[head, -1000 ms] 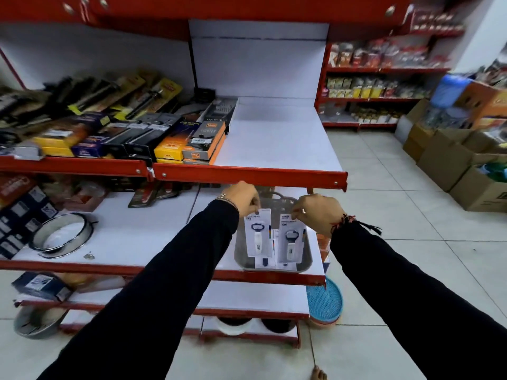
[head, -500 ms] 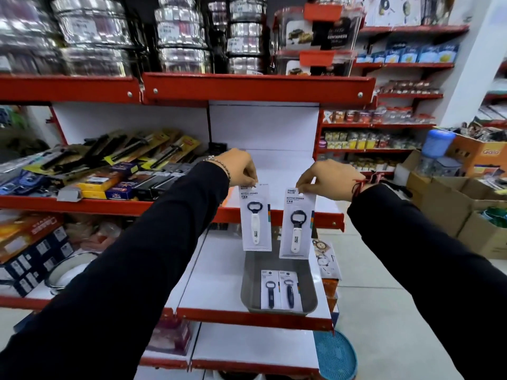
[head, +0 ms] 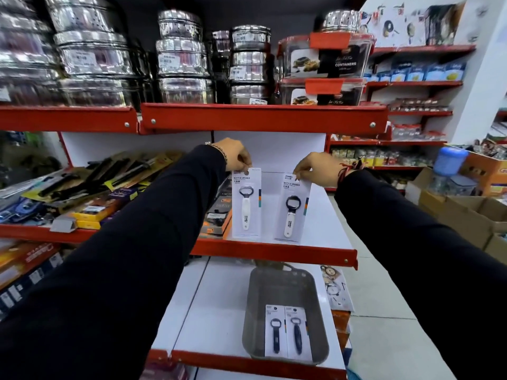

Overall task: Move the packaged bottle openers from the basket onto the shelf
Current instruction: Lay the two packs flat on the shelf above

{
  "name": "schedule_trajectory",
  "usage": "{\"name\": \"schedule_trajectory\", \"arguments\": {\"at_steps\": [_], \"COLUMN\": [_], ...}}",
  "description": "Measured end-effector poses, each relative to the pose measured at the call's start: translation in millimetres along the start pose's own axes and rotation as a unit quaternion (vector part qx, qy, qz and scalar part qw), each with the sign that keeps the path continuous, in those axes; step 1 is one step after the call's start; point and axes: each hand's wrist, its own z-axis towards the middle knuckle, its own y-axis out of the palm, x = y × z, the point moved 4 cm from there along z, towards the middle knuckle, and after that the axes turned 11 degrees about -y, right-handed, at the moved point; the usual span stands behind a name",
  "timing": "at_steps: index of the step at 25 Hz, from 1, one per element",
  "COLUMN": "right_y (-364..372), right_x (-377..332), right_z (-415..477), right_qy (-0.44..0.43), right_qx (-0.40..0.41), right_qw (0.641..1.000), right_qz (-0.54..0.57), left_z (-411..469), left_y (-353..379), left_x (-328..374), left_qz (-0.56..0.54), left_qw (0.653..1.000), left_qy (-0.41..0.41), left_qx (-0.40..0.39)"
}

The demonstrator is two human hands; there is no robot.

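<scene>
Head view, frame centre: left hand (head: 238,156) and right hand (head: 315,168) each pinch a carded bottle opener (head: 246,202) (head: 292,211) above the shelf (head: 323,229); basket (head: 285,281) lower centre.

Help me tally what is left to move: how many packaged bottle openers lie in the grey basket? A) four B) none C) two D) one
C: the basket holds a left dark-handled pack and a right dark-handled pack, side by side, and nothing else.

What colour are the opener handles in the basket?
Dark navy or black, both packaged openers in the basket; head view.
</scene>
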Motion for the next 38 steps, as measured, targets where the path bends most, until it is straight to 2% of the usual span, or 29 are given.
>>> {"name": "schedule_trajectory", "arguments": {"at_steps": [4,9,13,18,21,25,27,31,35,38], "right_y": [21.3,67.3,97.9,141.5,162.5,175.3,168.3,143.3,123.0,113.6], "right_x": [12.7,30.1,42.2,56.4,59.3,57.2,54.7,43.2,16.2,-7.0], "right_z": [28.9,66.0,81.8,87.0,84.4,74.2,63.6,32.9,-13.5,-52.1], "right_qy": [0.026,0.030,0.036,0.064,0.083,0.090,0.089,0.072,0.035,0.022], "right_qx": [-0.019,-0.080,-0.079,-0.093,-0.109,-0.120,-0.103,-0.010,0.073,0.094], "right_qw": [0.999,0.995,0.991,0.991,0.990,0.988,0.990,0.997,0.997,0.995], "right_qz": [0.025,0.052,0.104,0.076,0.038,0.034,0.042,0.020,-0.020,-0.020], "left_z": [33.3,74.7,91.2,94.1,91.8,76.0,66.6,41.5,-4.8,-42.3], "left_y": [20.6,67.7,101.7,144.1,165.7,180.4,181.5,168.7,152.3,152.7], "left_x": [-7.1,-25.2,-32.7,-31.9,-29.7,-24.7,-23.0,-18.8,6.8,22.3], "left_qz": [0.014,-0.008,-0.059,-0.085,-0.052,0.033,0.030,-0.036,-0.079,-0.094], "left_qw": [0.999,0.996,0.993,0.991,0.992,0.993,0.994,0.997,0.993,0.989], "left_qy": [-0.026,-0.040,-0.054,-0.078,-0.099,-0.087,-0.080,-0.073,-0.006,0.040], "left_qx": [-0.034,-0.077,-0.083,-0.066,-0.066,-0.072,-0.065,-0.015,0.092,0.104]}}
